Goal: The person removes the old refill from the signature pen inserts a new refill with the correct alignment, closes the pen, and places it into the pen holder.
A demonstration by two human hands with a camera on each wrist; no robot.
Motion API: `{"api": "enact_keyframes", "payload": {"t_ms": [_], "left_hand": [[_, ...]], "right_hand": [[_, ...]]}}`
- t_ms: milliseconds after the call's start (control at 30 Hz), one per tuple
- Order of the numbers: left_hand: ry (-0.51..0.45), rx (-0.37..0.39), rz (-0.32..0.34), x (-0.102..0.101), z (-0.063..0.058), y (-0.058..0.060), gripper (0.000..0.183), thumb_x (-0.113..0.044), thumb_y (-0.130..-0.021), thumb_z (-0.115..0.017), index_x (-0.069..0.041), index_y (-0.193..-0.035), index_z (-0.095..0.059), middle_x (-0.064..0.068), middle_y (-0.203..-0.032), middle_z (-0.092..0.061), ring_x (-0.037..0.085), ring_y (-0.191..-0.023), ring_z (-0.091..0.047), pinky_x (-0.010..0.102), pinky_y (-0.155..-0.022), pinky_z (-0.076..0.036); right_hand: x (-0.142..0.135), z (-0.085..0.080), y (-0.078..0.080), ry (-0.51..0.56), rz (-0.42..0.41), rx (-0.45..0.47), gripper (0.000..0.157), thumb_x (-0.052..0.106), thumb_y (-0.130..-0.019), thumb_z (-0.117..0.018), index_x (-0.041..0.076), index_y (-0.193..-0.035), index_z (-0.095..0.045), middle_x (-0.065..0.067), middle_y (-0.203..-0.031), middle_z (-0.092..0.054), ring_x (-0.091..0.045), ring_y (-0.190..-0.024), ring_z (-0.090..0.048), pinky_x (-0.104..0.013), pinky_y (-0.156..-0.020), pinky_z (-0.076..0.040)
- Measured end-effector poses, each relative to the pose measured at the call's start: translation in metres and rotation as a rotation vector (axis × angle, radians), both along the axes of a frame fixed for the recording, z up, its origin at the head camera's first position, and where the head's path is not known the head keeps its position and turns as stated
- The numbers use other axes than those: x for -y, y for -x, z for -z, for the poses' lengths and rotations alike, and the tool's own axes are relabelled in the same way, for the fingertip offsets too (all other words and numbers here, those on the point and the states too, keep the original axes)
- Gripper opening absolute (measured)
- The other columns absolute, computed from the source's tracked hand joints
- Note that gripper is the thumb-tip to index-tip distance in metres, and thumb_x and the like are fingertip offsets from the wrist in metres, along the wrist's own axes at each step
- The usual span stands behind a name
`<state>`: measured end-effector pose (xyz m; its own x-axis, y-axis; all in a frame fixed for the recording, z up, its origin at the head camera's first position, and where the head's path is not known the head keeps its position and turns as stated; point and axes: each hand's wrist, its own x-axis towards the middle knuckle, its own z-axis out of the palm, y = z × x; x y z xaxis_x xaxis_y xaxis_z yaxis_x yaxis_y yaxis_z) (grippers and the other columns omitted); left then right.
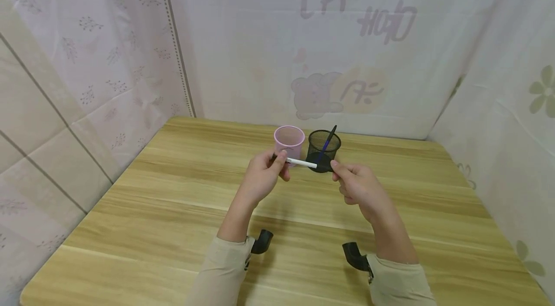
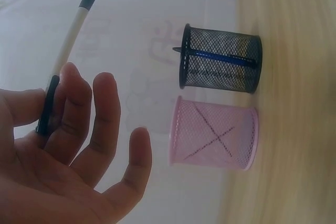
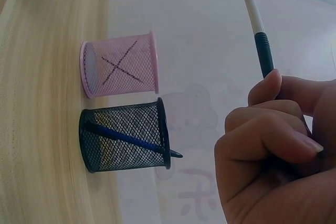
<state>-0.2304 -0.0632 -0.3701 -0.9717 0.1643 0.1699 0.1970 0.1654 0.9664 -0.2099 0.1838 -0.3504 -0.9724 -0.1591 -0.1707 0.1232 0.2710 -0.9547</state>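
A white pen with black ends [image 1: 302, 163] is held between my two hands above the table. With thumb and index finger, my left hand [image 1: 261, 178] pinches its clip end; in the left wrist view its other fingers [image 2: 105, 114] are spread apart. My right hand [image 1: 360, 185] grips the dark ribbed end, its other fingers curled in toward the palm. Just beyond the hands stand a pink mesh pen cup [image 3: 123, 65] marked with a dark X and a black mesh pen cup [image 2: 220, 80]. A blue-and-black pen [image 3: 128, 139] leans inside the black cup.
The wooden table [image 1: 173, 205] has its back edge just behind the cups. Printed cloth curtains [image 1: 243, 46] hang along the back and both sides. A black curved piece sticks out from each sleeve [image 1: 227, 260].
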Motion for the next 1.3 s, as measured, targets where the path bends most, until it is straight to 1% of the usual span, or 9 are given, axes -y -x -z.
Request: {"api": "enact_keyframes", "payload": {"t_ms": [200,367,567,667,833,1100,1300], "left_hand": [[-0.005,0.000,0.001,0.000,0.002,0.000,0.033,-0.029,-0.113,-0.054,-0.005,-0.093,-0.065,0.008,-0.077,-0.068,0.021,-0.081,-0.068,0.035,-0.082,-0.047],[-0.006,0.005,0.001,0.000,0.004,0.002,0.032,-0.028,-0.113,-0.054,-0.004,-0.094,-0.064,0.009,-0.078,-0.068,0.022,-0.081,-0.068,0.035,-0.082,-0.046],[-0.003,0.004,0.007,0.001,0.005,0.001,0.033,-0.030,-0.113,-0.055,-0.003,-0.098,-0.065,0.007,-0.078,-0.068,0.021,-0.081,-0.069,0.035,-0.084,-0.047],[0.005,0.006,0.008,0.001,0.006,0.001,0.034,-0.032,-0.113,-0.054,-0.004,-0.098,-0.065,0.005,-0.078,-0.068,0.020,-0.082,-0.068,0.036,-0.084,-0.047],[0.016,0.013,0.001,0.001,0.009,0.001,0.033,-0.034,-0.113,-0.053,-0.009,-0.095,-0.065,0.004,-0.077,-0.069,0.019,-0.082,-0.068,0.038,-0.086,-0.047],[0.032,0.020,0.000,0.000,0.010,0.003,0.033,-0.033,-0.113,-0.052,-0.009,-0.093,-0.065,0.004,-0.077,-0.069,0.019,-0.082,-0.067,0.038,-0.087,-0.047],[0.037,0.024,-0.001,0.001,0.012,0.004,0.033,-0.032,-0.113,-0.052,-0.009,-0.094,-0.065,0.005,-0.078,-0.069,0.019,-0.082,-0.067,0.037,-0.086,-0.047]], "right_hand": [[0.001,0.002,0.000,-0.002,0.002,0.004,0.041,0.040,-0.113,-0.051,0.004,-0.094,-0.057,0.011,-0.055,-0.026,-0.008,-0.050,-0.021,-0.022,-0.049,-0.022],[0.002,0.004,0.001,-0.004,-0.001,0.004,0.041,0.040,-0.113,-0.050,0.004,-0.094,-0.056,0.011,-0.055,-0.026,-0.008,-0.050,-0.021,-0.022,-0.050,-0.022],[0.003,0.007,0.001,0.003,0.009,0.013,0.041,0.038,-0.114,-0.050,0.004,-0.092,-0.056,0.011,-0.054,-0.026,-0.007,-0.050,-0.021,-0.022,-0.050,-0.022],[0.005,0.011,0.001,0.007,0.016,0.026,0.039,0.036,-0.114,-0.050,0.005,-0.091,-0.057,0.011,-0.054,-0.027,-0.007,-0.050,-0.022,-0.021,-0.050,-0.022],[0.007,0.014,0.001,0.004,0.019,0.025,0.039,0.036,-0.114,-0.049,0.005,-0.093,-0.057,0.011,-0.054,-0.027,-0.007,-0.050,-0.022,-0.021,-0.050,-0.022],[0.006,0.013,0.002,-0.002,0.016,0.021,0.039,0.037,-0.114,-0.049,0.005,-0.094,-0.057,0.011,-0.054,-0.027,-0.007,-0.050,-0.022,-0.021,-0.051,-0.023],[0.006,0.014,0.003,-0.008,0.015,0.022,0.039,0.037,-0.114,-0.049,0.005,-0.094,-0.057,0.011,-0.054,-0.027,-0.007,-0.050,-0.022,-0.022,-0.052,-0.024]]}}
